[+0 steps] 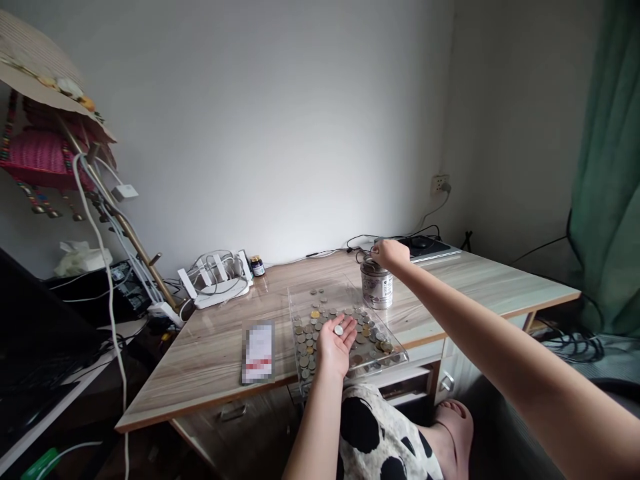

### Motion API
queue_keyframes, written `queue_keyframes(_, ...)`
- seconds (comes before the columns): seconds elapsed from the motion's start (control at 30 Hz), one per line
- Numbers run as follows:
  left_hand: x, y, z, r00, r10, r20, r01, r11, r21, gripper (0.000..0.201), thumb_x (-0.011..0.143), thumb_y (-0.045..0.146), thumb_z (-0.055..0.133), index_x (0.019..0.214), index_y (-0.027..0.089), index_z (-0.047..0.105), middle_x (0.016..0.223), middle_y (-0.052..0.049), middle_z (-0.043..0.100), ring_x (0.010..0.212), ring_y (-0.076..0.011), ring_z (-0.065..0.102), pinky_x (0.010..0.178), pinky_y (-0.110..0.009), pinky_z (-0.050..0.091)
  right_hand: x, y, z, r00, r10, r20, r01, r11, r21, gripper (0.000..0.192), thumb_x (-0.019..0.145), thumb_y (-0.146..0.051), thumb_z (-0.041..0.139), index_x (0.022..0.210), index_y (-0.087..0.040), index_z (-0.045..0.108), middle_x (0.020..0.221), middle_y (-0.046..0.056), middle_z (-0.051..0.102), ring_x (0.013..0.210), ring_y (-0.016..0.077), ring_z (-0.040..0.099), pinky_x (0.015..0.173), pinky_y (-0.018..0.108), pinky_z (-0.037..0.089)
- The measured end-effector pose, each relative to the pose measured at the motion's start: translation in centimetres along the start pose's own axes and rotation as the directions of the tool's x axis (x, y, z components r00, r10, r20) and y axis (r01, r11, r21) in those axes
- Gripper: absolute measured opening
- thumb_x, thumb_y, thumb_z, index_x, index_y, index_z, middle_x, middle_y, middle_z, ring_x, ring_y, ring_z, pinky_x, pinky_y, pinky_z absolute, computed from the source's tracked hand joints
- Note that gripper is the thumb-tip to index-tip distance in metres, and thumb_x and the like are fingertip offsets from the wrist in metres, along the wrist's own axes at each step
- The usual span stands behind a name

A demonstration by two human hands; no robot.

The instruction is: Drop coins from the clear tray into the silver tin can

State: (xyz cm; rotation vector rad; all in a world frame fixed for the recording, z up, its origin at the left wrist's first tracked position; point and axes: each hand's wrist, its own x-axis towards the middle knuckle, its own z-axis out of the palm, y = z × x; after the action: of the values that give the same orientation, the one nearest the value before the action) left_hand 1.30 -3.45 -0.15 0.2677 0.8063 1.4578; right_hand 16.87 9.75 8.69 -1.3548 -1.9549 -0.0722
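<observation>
My left hand (334, 347) is palm up over a clear plastic tray (327, 288), fingers stretched out, holding one silver coin (339, 330) on its palm. Many silver and gold-coloured coins (303, 330) lie loose across the tray. Behind the tray's right side stands a round tin (377, 287) with a printed label. My right hand (389, 255) is at the tin's top with its fingers curled closed; whatever they hold is hidden. The tin's opening is largely covered by that hand.
A blurred-out phone-shaped thing (259, 352) lies left of the tray. Behind it are a white router (223, 287) with cables and a small dark jar (257, 266). At the back right a black mouse (420, 242) rests on a laptop-like slab (434, 251).
</observation>
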Motion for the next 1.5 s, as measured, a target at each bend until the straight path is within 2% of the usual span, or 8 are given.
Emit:
queue_keyframes(0.17, 0.0, 0.0, 0.0, 1.0, -0.016, 0.013, 0.017, 0.996, -0.091, 0.032, 0.086, 0.039, 0.031, 0.089, 0.013, 0.051, 0.083, -0.013, 0.062, 0.077, -0.0196, 0.064, 0.067, -0.029, 0.05, -4.6, -3.1, 0.6, 0.965, -0.209, 0.158, 0.204, 0.978, 0.049, 0.022, 0.083, -0.033, 0.049, 0.092, -0.019, 0.064, 0.094, 0.005, 0.061, 0.081, 0.0134, 0.056, 0.069, 0.023, 0.044)
queue_keyframes(0.3, -0.1, 0.0, 0.2, 1.0, -0.014, -0.014, 0.013, 0.995, -0.103, 0.034, 0.084, 0.045, 0.033, 0.089, 0.016, 0.05, 0.072, -0.006, 0.058, 0.067, -0.0158, 0.06, 0.057, -0.024, 0.046, -10.4, -5.8, 2.7, 0.753, -0.516, 0.409, 0.512, 0.849, 0.129, 0.02, 0.082, -0.027, 0.047, 0.086, -0.02, 0.065, 0.088, 0.004, 0.062, 0.082, 0.0146, 0.054, 0.068, 0.023, 0.042)
queue_keyframes(0.47, -0.2, 0.1, 0.1, 1.0, -0.021, 0.009, 0.021, 0.999, -0.043, 0.041, 0.083, 0.051, 0.032, 0.099, 0.017, 0.049, 0.079, -0.006, 0.059, 0.067, -0.0145, 0.059, 0.054, -0.023, 0.043, -10.6, -6.0, 3.7, 0.761, -0.511, 0.399, 0.513, 0.851, 0.11, 0.027, 0.086, -0.024, 0.041, 0.075, -0.018, 0.065, 0.08, 0.005, 0.062, 0.076, 0.0135, 0.055, 0.064, 0.022, 0.041)
queue_keyframes(0.63, 0.0, -0.1, 0.1, 1.0, -0.012, 0.017, 0.01, 0.997, 0.076, 0.042, 0.085, 0.047, 0.028, 0.102, 0.017, 0.051, 0.1, -0.012, 0.06, 0.087, -0.0191, 0.06, 0.069, -0.029, 0.046, -2.9, -2.4, 0.8, 0.993, -0.078, 0.09, 0.083, 0.995, -0.052, 0.027, 0.085, -0.031, 0.041, 0.088, -0.019, 0.066, 0.09, 0.006, 0.064, 0.075, 0.0141, 0.056, 0.057, 0.021, 0.039)
queue_keyframes(0.83, -0.6, 0.1, 0.1, 0.965, 0.26, -0.02, -0.252, 0.948, 0.193, 0.031, 0.083, 0.033, 0.033, 0.092, 0.015, 0.057, 0.107, -0.013, 0.059, 0.093, -0.0189, 0.058, 0.075, -0.031, 0.047, 2.5, 0.5, -1.7, 0.908, 0.329, 0.26, -0.243, 0.918, -0.314, 0.019, 0.075, -0.026, 0.052, 0.076, -0.013, 0.065, 0.073, 0.009, 0.062, 0.061, 0.015, 0.054, 0.049, 0.023, 0.034)
queue_keyframes(1.13, 3.2, 5.7, -1.8, 0.936, 0.312, 0.164, -0.278, 0.364, 0.889, 0.009, 0.061, 0.018, 0.062, 0.07, 0.019, 0.061, 0.1, -0.01, 0.064, 0.11, -0.0253, 0.049, 0.095, -0.036, 0.032, -0.6, -2.0, 1.2, 0.99, 0.018, 0.14, -0.006, 0.996, -0.085, 0.037, 0.085, -0.028, 0.037, 0.118, -0.019, 0.052, 0.112, 0.01, 0.056, 0.098, 0.0192, 0.052, 0.075, 0.028, 0.044)
queue_keyframes(1.3, 4.9, 4.9, -1.7, 0.96, 0.237, 0.149, -0.203, 0.224, 0.953, 0.027, 0.042, 0.003, 0.069, 0.053, 0.02, 0.051, 0.098, -0.009, 0.061, 0.123, -0.0296, 0.034, 0.098, -0.035, 0.029, -7.4, -5.1, 7.0, 0.733, -0.1, 0.673, 0.134, 0.991, 0.001, 0.044, 0.076, -0.041, 0.049, 0.11, -0.014, 0.058, 0.111, 0.016, 0.055, 0.1, 0.026, 0.052, 0.078, 0.035, 0.044)
queue_keyframes(1.5, 3.7, 5.2, -1.4, 0.984, 0.142, 0.111, -0.121, 0.06, 0.991, 0.032, 0.038, -0.001, 0.067, 0.045, 0.019, 0.044, 0.087, -0.008, 0.059, 0.107, -0.0304, 0.048, 0.084, -0.033, 0.041, -9.5, -6.3, 6.8, 0.732, -0.089, 0.676, 0.157, 0.987, -0.04, 0.053, 0.072, -0.038, 0.053, 0.113, -0.005, 0.053, 0.106, 0.021, 0.054, 0.108, 0.0316, 0.044, 0.084, 0.038, 0.039)
